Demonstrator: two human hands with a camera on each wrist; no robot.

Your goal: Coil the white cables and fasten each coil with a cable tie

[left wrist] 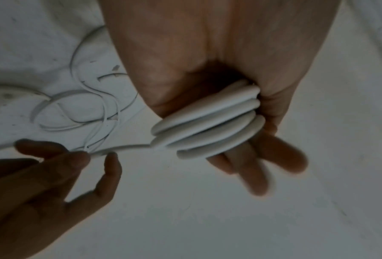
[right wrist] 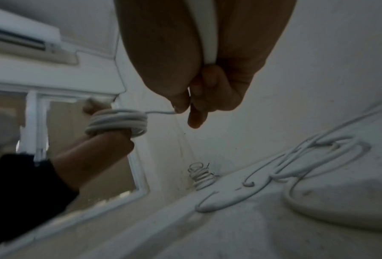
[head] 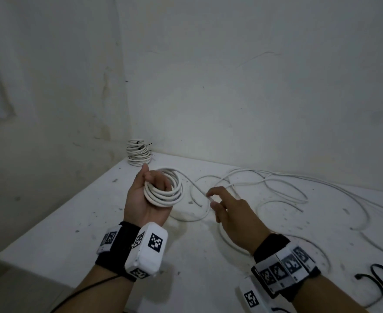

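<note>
My left hand (head: 149,188) is raised palm up above the white table (head: 77,222), its fingers through a coil of white cable (head: 163,190) of several turns and curled over it. The same coil (left wrist: 207,121) crosses my left palm in the left wrist view. One strand leads from the coil to my right hand (head: 217,199), which pinches the white cable (right wrist: 161,112) between thumb and fingers, the cable running on through the palm. The loose rest of the cable (head: 276,184) lies in loops over the table to the right.
A stack of tied white coils (head: 139,152) stands in the far corner against the wall. Black cable ties (head: 380,281) lie at the table's near right. The table's left edge drops off close by my left wrist. A window (right wrist: 52,122) is on the left wall.
</note>
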